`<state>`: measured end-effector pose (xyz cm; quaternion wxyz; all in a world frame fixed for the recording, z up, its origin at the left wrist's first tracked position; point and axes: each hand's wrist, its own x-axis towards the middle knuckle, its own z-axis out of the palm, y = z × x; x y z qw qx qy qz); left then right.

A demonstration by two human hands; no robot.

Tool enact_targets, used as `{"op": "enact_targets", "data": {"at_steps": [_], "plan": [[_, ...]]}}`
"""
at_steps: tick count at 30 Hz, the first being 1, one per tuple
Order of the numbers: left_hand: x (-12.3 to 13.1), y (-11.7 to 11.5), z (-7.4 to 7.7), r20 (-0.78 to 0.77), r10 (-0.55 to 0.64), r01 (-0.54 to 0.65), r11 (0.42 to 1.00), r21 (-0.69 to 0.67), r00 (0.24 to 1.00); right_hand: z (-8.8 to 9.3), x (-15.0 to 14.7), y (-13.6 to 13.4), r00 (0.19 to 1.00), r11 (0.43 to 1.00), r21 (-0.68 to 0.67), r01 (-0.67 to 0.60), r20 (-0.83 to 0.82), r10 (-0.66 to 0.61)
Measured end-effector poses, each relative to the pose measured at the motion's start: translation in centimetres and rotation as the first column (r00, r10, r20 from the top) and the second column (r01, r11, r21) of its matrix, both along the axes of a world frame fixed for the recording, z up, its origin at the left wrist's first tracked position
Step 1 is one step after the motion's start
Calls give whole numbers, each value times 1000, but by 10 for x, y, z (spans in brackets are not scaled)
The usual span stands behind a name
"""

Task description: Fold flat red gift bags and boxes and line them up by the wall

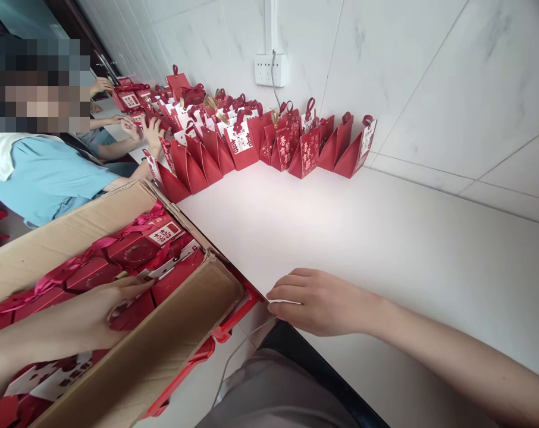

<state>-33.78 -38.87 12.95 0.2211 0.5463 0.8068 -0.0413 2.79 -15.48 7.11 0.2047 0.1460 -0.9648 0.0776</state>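
Note:
My left hand (93,312) reaches into an open cardboard box (175,321) packed with red gift boxes (131,249). Its thumb and fingers close around the edge of one red gift box (138,309), beside a white printed tag; part of the grip is hidden. At the near edge of the white table (341,232), my right hand (314,300) rests palm down. Its fingers are slightly bent, with a gap between thumb and fingers, and nothing shows in it.
Finished-looking red paper bags (243,142) with ribbon loops stand in rows along the tiled wall. A co-worker in a blue top (64,178) handles bags at the left, with other hands beyond. A socket (269,70) is on the wall. Red plastic (180,380) supports the cardboard box.

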Motion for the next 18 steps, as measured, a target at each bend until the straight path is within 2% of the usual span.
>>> {"op": "enact_targets", "data": {"at_steps": [3,9,12,15,18], "plan": [[-2,-2,-2,61,16,-12,998,-68,998,-1,1,3,1000,1000,6,18,-5,-18],[8,-2,-5,109,105,-109,994,29,989,-7,3,0,998,999,32,39,-41,-38],[9,0,-5,159,141,-149,988,41,977,1,7,-1,991,998,39,53,-126,-47],[19,14,7,-11,70,-69,994,81,997,24,20,0,969,996,66,57,-245,-39],[52,44,34,-230,44,1,981,194,972,50,47,-7,926,991,109,75,-377,-29]]}}
